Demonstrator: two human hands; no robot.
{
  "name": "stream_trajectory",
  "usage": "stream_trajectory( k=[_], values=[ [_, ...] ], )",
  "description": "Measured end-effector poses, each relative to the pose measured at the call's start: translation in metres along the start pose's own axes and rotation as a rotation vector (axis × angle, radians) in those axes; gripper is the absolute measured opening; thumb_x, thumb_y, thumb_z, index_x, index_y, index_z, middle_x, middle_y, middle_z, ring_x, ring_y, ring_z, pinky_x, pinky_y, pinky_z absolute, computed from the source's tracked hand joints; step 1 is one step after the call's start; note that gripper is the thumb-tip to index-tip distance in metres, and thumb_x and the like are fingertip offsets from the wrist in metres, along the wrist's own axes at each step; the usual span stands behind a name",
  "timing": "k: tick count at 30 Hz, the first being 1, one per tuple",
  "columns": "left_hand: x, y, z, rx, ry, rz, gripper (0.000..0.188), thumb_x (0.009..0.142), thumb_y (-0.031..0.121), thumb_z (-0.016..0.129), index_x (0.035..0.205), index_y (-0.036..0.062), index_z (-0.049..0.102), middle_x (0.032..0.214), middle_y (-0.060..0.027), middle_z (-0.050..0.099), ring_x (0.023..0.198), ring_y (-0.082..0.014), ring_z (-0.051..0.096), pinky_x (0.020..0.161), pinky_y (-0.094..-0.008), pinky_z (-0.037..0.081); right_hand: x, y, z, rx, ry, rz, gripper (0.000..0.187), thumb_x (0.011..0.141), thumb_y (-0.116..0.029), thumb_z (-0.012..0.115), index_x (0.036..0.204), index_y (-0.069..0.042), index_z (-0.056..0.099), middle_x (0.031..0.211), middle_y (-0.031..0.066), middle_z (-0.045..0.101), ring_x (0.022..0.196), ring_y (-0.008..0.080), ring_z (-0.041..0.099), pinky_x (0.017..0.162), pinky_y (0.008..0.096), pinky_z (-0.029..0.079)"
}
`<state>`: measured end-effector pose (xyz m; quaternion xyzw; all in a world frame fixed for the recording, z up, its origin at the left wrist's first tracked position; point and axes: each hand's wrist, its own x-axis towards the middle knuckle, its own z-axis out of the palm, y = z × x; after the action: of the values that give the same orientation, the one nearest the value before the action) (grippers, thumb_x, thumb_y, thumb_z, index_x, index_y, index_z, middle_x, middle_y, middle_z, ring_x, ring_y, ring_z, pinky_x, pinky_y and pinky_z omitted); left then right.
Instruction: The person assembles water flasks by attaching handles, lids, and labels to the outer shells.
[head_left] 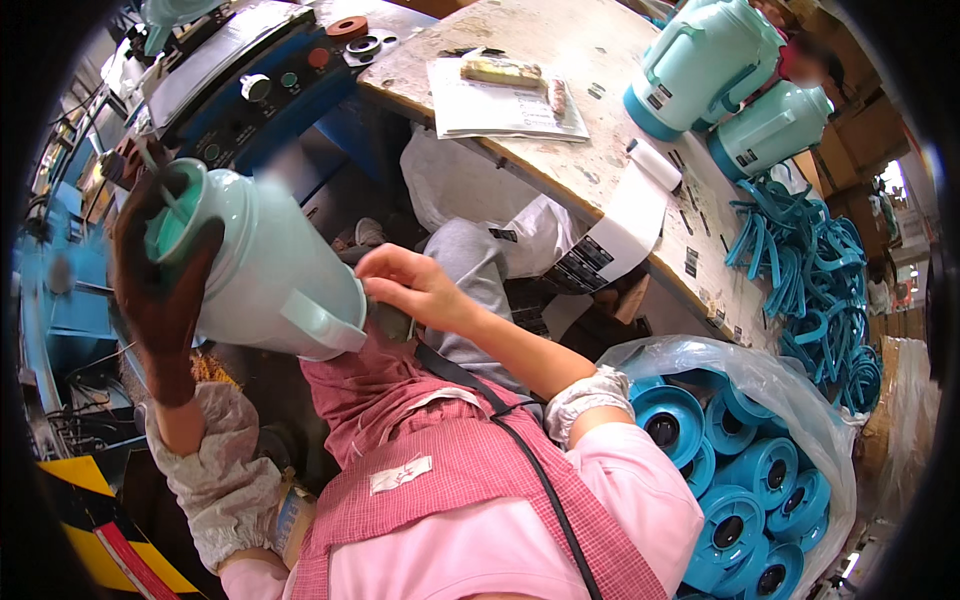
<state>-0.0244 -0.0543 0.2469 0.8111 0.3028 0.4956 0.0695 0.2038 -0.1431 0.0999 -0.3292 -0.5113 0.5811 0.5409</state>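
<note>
A mint-green kettle-shaped jug lies tilted across my lap, its side handle facing me. My left hand, in a dark brown glove, grips the jug around its open end at the left. A brighter green inside and a thin rod-like piece show in that opening. My bare right hand is at the jug's other end, fingers bent and pinched close to the rim; whatever they may hold is too small to make out. Below those fingers hangs a dark greyish piece, partly hidden by the apron.
A worn table holds finished-looking jugs, a label roll with its strip hanging over the edge, and papers. Blue handles pile at right. A plastic bag holds blue round parts. A machine panel stands at left.
</note>
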Motion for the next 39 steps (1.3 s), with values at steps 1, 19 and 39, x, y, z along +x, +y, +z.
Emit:
stream_trajectory(
  k=[1,19,39],
  values=[
    [0.002,0.014,0.003,-0.153,-0.042,-0.028,0.055,0.073,0.008,0.072,0.122,0.0034,0.050,0.116,-0.0157,0.056,0.107,-0.0277,0.055,0.090,-0.0371,0.044,-0.008,0.011,-0.019,-0.073,0.044,0.042,0.017,0.089,-0.011,0.055,0.103,-0.001,0.055,0.089,0.0009,0.057,0.081,0.0065,0.054,0.074,0.0207,0.045],
    [0.067,0.032,0.019,0.105,-0.650,0.574,0.030,0.067,0.035,0.071,0.064,0.0106,0.054,0.064,-0.0052,0.055,0.068,-0.0259,0.057,0.056,-0.0340,0.046,0.002,0.179,-0.309,-1.437,0.761,0.778,0.030,0.074,-0.024,0.066,0.099,-0.009,0.062,0.099,0.0130,0.064,0.093,0.0312,0.061,0.078,0.0433,0.049],
    [0.137,0.047,0.082,0.203,0.033,0.651,0.045,0.065,0.028,0.078,0.103,0.0100,0.062,0.089,-0.0049,0.062,0.071,-0.0196,0.061,0.061,-0.0298,0.051,-0.052,0.146,-0.295,-1.312,0.852,0.354,0.023,0.083,-0.025,0.058,0.100,-0.011,0.063,0.080,0.0113,0.065,0.078,0.0278,0.063,0.070,0.0387,0.049]
  ],
)
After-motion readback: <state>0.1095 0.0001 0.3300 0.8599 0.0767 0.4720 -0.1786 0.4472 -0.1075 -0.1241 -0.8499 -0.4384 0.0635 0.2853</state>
